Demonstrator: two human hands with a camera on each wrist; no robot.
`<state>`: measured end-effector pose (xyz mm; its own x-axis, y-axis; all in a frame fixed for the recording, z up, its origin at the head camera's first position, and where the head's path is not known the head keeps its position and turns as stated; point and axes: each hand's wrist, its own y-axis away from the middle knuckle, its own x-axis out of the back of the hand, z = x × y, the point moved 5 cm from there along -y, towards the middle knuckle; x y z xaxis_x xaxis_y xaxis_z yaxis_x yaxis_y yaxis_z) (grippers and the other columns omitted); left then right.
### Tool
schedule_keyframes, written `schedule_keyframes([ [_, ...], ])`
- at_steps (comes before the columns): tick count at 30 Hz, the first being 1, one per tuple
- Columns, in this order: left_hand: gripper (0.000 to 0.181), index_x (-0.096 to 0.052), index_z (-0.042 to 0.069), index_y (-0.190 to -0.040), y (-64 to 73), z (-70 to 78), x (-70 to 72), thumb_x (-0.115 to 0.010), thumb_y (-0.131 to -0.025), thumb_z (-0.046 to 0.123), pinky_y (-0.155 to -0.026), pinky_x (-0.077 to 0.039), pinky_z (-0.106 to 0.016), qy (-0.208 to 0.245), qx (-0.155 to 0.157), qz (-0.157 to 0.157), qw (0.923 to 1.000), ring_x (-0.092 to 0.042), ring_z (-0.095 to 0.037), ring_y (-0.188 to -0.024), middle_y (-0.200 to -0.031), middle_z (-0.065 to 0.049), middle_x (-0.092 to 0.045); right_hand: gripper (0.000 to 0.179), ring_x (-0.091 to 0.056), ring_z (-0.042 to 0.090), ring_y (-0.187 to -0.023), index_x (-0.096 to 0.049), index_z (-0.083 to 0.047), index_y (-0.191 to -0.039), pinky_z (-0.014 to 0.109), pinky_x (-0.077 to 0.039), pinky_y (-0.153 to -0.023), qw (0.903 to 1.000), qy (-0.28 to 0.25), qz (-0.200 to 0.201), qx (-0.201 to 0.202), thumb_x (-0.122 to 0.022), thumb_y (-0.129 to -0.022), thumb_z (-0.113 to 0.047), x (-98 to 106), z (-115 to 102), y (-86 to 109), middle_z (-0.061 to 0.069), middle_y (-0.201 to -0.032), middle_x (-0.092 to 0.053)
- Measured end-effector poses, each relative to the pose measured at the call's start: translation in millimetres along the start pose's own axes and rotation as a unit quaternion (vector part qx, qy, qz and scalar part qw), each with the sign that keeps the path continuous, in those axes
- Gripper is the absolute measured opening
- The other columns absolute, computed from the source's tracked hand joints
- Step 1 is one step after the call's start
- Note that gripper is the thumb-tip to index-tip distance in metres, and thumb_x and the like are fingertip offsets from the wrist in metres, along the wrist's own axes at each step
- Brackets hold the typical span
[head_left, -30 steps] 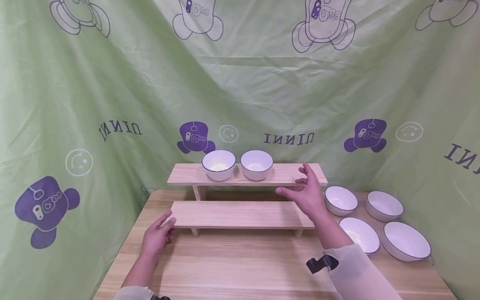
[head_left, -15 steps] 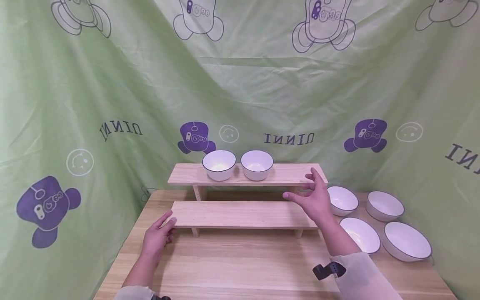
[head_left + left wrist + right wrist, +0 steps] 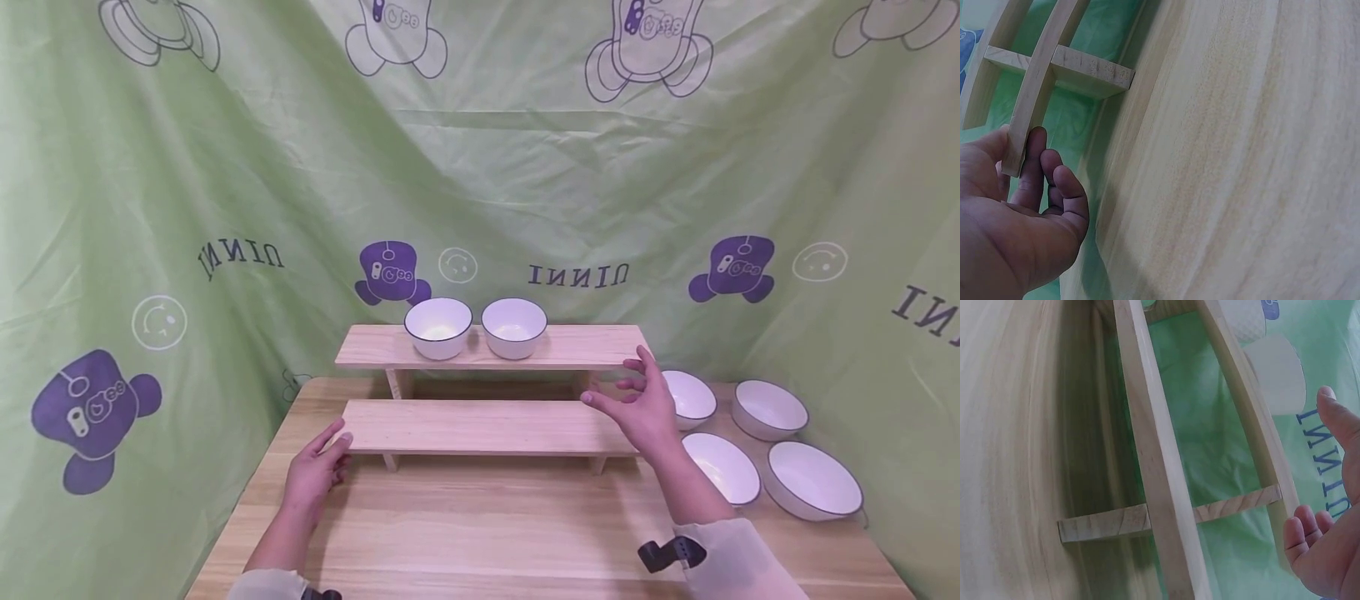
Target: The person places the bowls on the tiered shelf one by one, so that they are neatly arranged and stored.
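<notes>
My left hand (image 3: 310, 477) pinches the left end of the lower board of a two-tier wooden shelf (image 3: 480, 427). In the left wrist view the thumb lies on one face of that board (image 3: 1035, 94) and the fingers are curled against the other. My right hand (image 3: 648, 414), thumb and fingers spread and slightly bent, holds nothing and overlaps the shelf's right end in the head view. Two white bowls with dark rims stand side by side on the upper board (image 3: 592, 343): a left bowl (image 3: 438, 343) and a right bowl (image 3: 514, 342).
Several more white bowls stand on the right of the wooden table (image 3: 480, 533), among them a front-right bowl (image 3: 813, 479) and a back-right bowl (image 3: 768, 410). My right forearm partly covers two of them. A green printed curtain (image 3: 480, 183) hangs behind and at both sides.
My right hand has drifted right and slightly down, from in front of the upper board toward the shelf's right end. The left hand, shelf and bowls stay in place.
</notes>
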<state>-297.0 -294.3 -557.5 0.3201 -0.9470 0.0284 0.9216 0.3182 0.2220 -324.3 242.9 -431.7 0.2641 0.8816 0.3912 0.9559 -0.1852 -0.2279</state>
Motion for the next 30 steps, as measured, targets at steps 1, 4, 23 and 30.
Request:
schedule_keyframes([
  [1, 0.068, -0.055, 0.023, -0.151, -0.3, 0.0, -0.1, -0.080, -0.091, 0.044, -0.072, -0.058, -0.026, 0.000, 0.000, 0.000, 1.0000, -0.065, -0.013, -0.089, -0.088, 0.006, -0.070, 0.130, -0.056, 0.033, -0.123, -0.013, -0.015, -0.167, 0.048, -0.051, -0.099, 1.0000, -0.001, 0.001, -0.001, -0.096, -0.072, -0.044, 0.7, 0.8, 0.4, 0.013, -0.154, -0.043],
  [4, 0.068, -0.055, 0.022, -0.151, -0.8, 0.2, -0.3, -0.080, -0.091, 0.044, -0.073, -0.058, -0.027, 0.000, 0.001, 0.000, 1.0000, -0.065, -0.013, -0.089, -0.088, 0.007, -0.070, 0.130, -0.055, 0.034, -0.124, -0.013, -0.015, -0.167, 0.050, -0.050, -0.101, 1.0000, -0.006, 0.002, 0.000, -0.097, -0.072, -0.043, 2.3, 3.0, 1.7, 0.013, -0.155, -0.043],
  [23, 0.067, -0.055, 0.023, -0.151, 1.4, 0.8, -0.7, -0.079, -0.092, 0.044, -0.075, -0.058, -0.028, -0.006, -0.002, 0.001, 1.0000, -0.065, -0.013, -0.089, -0.089, 0.006, -0.069, 0.135, -0.042, 0.042, -0.142, -0.006, -0.020, -0.168, 0.056, -0.038, -0.116, 0.9980, -0.035, -0.005, -0.052, -0.097, -0.071, -0.041, 17.3, 28.5, 21.5, 0.017, -0.160, -0.037],
  [30, 0.069, -0.055, 0.023, -0.151, -0.7, 0.1, 0.0, -0.080, -0.091, 0.044, -0.073, -0.058, -0.027, -0.004, 0.000, 0.001, 1.0000, -0.065, -0.013, -0.088, -0.089, 0.006, -0.069, 0.133, -0.038, 0.043, -0.145, -0.006, -0.016, -0.168, 0.058, -0.036, -0.117, 0.9984, -0.017, -0.003, -0.053, -0.095, -0.074, -0.043, 23.3, 37.1, 29.0, 0.016, -0.161, -0.036],
])
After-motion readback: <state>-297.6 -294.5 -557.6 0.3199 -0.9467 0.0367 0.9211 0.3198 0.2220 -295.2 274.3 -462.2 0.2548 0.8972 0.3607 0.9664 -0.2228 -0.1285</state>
